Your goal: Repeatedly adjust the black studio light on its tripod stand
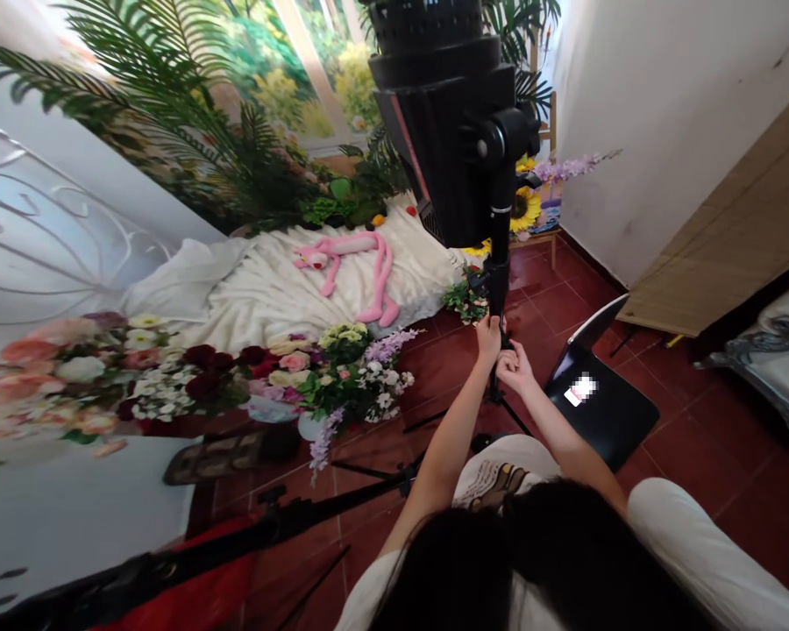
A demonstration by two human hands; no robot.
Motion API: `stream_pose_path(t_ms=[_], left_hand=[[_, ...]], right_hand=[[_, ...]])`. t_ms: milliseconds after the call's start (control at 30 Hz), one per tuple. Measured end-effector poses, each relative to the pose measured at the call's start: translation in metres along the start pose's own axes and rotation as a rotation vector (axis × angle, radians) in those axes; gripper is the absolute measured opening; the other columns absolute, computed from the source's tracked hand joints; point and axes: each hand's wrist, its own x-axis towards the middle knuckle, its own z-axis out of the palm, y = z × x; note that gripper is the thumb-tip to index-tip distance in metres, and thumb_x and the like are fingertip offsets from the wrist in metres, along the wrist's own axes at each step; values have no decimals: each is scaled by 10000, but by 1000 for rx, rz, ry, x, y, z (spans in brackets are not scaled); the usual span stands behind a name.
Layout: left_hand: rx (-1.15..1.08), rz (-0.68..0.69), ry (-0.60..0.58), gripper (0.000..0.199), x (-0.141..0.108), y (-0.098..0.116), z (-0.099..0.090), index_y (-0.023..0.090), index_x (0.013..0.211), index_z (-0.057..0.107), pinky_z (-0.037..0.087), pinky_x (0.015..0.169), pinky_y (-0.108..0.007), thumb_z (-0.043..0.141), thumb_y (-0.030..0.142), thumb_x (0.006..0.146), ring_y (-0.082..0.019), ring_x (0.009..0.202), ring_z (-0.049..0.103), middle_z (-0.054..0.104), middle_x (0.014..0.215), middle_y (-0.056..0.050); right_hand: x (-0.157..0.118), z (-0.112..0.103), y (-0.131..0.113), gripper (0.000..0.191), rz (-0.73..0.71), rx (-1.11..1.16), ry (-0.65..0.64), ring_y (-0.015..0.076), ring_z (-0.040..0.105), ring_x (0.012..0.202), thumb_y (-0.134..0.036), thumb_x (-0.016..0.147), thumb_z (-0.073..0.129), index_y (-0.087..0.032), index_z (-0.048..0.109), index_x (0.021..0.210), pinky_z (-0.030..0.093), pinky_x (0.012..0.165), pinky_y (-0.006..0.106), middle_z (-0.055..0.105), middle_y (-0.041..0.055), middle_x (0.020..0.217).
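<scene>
Left: a bank of flowers (210, 381) fronts a pale blanket (269, 294), on which a pink plush toy (355, 250) lies. Centre: the studio lamp (440, 131) is already mounted atop its black light stand (498, 294), which rises directly before the person. The left hand (488, 337) wraps its fingers around the pole. Just beside and slightly lower, the right hand (514, 366) has its fingers curled in close to the pole; whether they pinch a fitting cannot be told. Mounting thus appears complete, while handling of the pole seems unfinished; how tightly its joint is fastened is not discernible.
</scene>
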Motion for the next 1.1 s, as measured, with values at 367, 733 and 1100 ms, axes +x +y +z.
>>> stream_pose_path(t_ms=[367, 733, 1100], left_hand=[[-25, -6, -19, 722, 0, 6, 0, 174, 601, 516, 335, 478, -236, 437, 892, 623, -86, 467, 423, 478, 531, 12], [-7, -37, 69, 543, 1, 4, 0, 173, 507, 463, 294, 478, -227, 596, 622, 782, -81, 454, 374, 444, 448, 36], [58, 6, 96, 463, 7, -4, -5, 169, 554, 519, 381, 550, -229, 631, 564, 767, -105, 532, 438, 524, 532, 22]], right_hand=[[-28, 13, -56, 240, -884, -1855, 188, 92, 310, 526, -177, 700, 544, -213, 334, 587, 266, 540, 235, 370, -63, 552], [-8, 168, -29, 755, -1256, -1551, -327, 239, 575, 1117, -389, 790, 706, -224, 268, 1383, 508, 938, 413, 532, 127, 1241], [29, 162, -19, 502, -1189, -1395, -141, 224, 611, 970, -468, 826, 664, -213, 443, 1197, 544, 870, 408, 607, 70, 1016]])
